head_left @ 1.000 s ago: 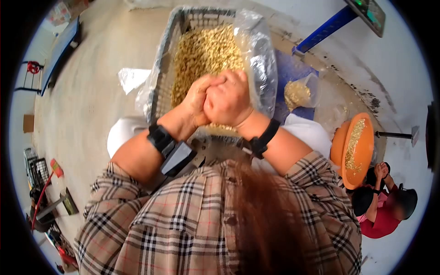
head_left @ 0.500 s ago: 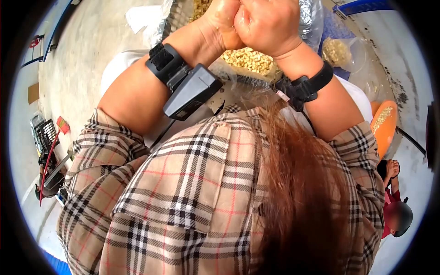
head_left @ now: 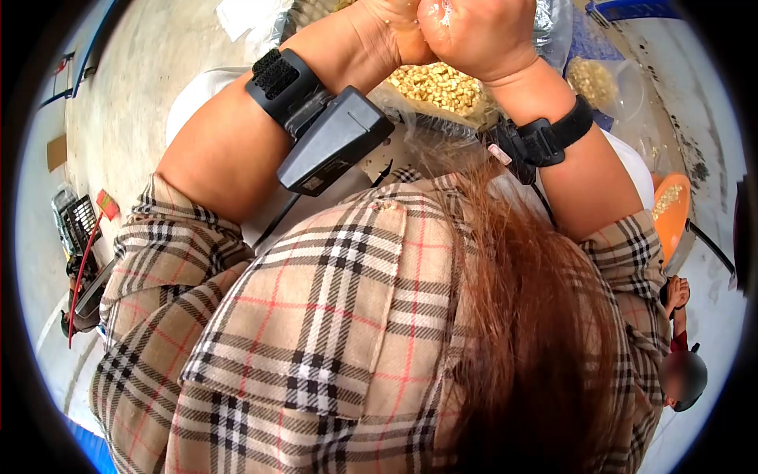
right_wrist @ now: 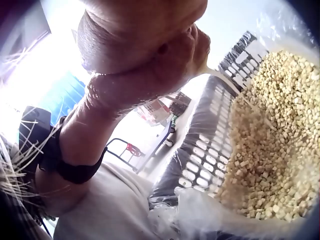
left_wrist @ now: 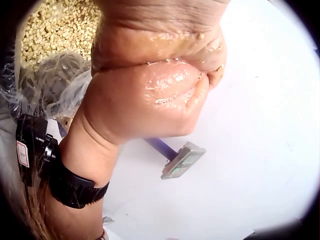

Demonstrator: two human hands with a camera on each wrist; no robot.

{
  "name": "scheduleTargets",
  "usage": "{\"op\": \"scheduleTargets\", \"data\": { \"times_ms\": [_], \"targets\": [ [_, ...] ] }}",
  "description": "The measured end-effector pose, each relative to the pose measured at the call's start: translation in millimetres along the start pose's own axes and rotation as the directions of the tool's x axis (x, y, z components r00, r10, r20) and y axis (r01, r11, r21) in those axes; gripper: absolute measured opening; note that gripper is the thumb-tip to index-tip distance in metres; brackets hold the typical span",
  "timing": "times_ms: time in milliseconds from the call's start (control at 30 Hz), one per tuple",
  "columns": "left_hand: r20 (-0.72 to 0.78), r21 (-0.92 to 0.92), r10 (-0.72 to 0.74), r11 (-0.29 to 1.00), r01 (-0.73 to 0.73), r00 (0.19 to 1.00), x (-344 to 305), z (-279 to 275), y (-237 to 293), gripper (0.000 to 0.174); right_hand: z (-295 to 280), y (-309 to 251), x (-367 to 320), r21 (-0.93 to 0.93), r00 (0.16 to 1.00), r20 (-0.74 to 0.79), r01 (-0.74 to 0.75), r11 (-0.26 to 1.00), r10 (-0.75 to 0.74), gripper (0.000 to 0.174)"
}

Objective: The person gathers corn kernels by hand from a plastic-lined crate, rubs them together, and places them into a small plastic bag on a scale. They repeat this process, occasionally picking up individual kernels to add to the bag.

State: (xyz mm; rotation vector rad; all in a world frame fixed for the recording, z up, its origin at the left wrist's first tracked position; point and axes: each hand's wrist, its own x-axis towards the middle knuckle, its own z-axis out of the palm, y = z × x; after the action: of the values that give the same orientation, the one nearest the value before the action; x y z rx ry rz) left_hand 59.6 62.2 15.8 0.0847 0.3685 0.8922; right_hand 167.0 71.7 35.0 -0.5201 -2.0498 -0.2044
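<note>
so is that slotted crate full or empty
Partly full: pale pieces spread across the crate, with rows of slots in its wall showing above them.

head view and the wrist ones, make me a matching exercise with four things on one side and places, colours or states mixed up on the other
1. pale pieces
2. basin
3. right wrist strap
4. left hand and right hand

A. black
B. pressed together
C. inside the slotted basket
D. orange

Pairs: 1-C, 2-D, 3-A, 4-B
</note>
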Motion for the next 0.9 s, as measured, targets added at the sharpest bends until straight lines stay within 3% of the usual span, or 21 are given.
{"op": "scheduleTargets", "data": {
  "times_ms": [100, 300, 400, 700, 800, 900],
  "targets": [
    [0.018, -0.008, -0.029, 1.0, 0.029, 0.999, 0.3, 2.1, -0.7, 0.019, -4.2, -4.5, 2.8, 0.043, 0.998, 0.028, -0.061, 0.997, 0.06, 0.011],
    [0.03, -0.01, -0.049, 0.999, 0.049, 0.998, 0.1, 3.8, -1.1, 0.02, -0.1, 0.6, -0.8, 0.021, 1.0, 0.006, 0.002, 1.0, -0.002, 0.011],
    [0.03, -0.02, -0.054, 0.998, 0.055, 0.998, 0.9, 4.7, -1.7, 0.021, -3.3, -3.1, 1.6, 0.066, 0.998, 0.021, -0.056, 0.996, 0.054, 0.011],
    [0.016, -0.045, -0.059, 0.997, 0.06, 0.998, 1.7, 3.7, -4.5, 0.022, -0.6, -1.5, -0.4, 0.056, 0.999, -0.002, -0.048, 0.997, 0.048, 0.011],
    [0.008, -0.057, -0.057, 0.997, 0.058, 0.998, 0.8, 5.4, -5.0, 0.023, -7.2, -4.7, -0.1, -0.002, 0.99, 0.12, -0.071, 0.998, 0.07, 0.01],
    [0.001, -0.059, -0.051, 0.997, 0.051, 0.999, 4.6, 4.7, -4.8, 0.023, -2.5, -2.1, -5.6, 0.06, 0.994, 0.062, -0.099, 0.993, 0.095, 0.008]
  ]
}}
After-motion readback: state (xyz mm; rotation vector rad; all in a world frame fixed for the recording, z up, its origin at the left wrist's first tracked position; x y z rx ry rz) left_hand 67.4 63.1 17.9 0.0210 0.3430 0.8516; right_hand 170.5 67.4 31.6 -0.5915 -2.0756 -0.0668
